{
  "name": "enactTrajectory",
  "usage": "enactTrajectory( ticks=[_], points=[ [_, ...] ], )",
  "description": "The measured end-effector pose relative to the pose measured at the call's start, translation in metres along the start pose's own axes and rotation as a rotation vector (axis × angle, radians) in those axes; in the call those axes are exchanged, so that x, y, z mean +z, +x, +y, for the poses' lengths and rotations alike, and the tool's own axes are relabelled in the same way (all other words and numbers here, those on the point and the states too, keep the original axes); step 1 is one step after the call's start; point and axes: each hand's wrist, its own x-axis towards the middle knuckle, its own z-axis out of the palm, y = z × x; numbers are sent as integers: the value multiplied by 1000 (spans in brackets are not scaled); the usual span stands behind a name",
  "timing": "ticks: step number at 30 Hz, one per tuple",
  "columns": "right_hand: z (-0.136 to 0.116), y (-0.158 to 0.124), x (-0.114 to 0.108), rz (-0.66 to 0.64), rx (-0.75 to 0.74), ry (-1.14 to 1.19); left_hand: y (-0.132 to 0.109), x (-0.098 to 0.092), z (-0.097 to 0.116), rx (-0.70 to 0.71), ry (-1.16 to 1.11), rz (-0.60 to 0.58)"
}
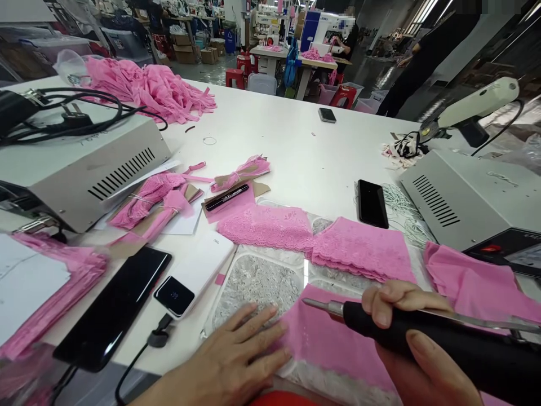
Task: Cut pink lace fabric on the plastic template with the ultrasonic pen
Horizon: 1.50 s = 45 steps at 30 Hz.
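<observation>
Cloth [333,349], plain and pink, lay on a pale pad [262,282] with grey speckled panels, on the near side of a white desk [274,135]. A person's left hand [236,355] lay palm down, its fingers spread wide across the pad and the cloth's left edge. The right hand [426,363] had its fingers wrapped around a tool [473,344], a thick black handle with a thin metal tip [321,304] that pointed left, above the cloth's far left corner. From this angle one could not tell whether the tip touched the cloth.

Good handling here seemed to call for a flat, still cloth: light, even pressure from the left hand, well clear of the tip, and a firm but easy grip on the right, so that the tip would not wander or snag. A crease beneath it could have spoiled the spot.

Just beyond the cloth lay two lace pieces, left lace [268,228] and right lace [363,248], meeting side by side. A phone [372,203] lay past the right one. To the left were a power bank [207,259] and a marker [227,198]; a vented grey box [469,194] stood at right
</observation>
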Motion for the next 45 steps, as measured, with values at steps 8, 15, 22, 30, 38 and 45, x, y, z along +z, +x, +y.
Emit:
enactTrajectory(
  ticks=[8, 15, 22, 30, 38, 45],
  points=[
    [4, 1, 2, -20, -23, -4, 2, 1, -1, -17, -121, 48],
    [4, 2, 4, -54, -38, 14, 1, 1, -1, -8, -99, 39],
    [4, 1, -1, -35, -28, 2, 1, -1, -1, -10, -136, 59],
    [-9, -5, 10, -123, 48, 25, -5, -6, 0, 10, -110, 56],
    [-12, -6, 19, -128, 78, -40, -8, -4, 2, -27, -142, 122],
    [-9, -8, 17, -130, 48, -29, -10, -6, 4, -39, -156, 129]
  ],
)
